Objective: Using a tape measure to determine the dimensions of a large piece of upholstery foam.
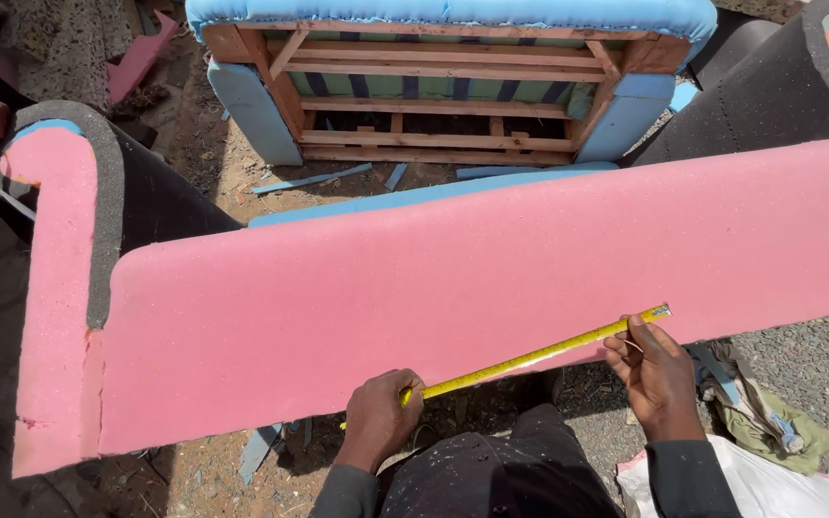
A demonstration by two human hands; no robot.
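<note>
my left hand pinched the yellow tape measure against the pink foam's lower edge, my right hand pinched its far end; best kept taut and flat.

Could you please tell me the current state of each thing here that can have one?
Tape measure: stretched taut between both hands along the foam's lower edge.
Left hand: closed on the tape.
Right hand: pinching the tape near its end.
Pink foam panel: bare, no cover over it.
Wooden sofa frame: tipped over, slats exposed, edged in blue foam.
</note>
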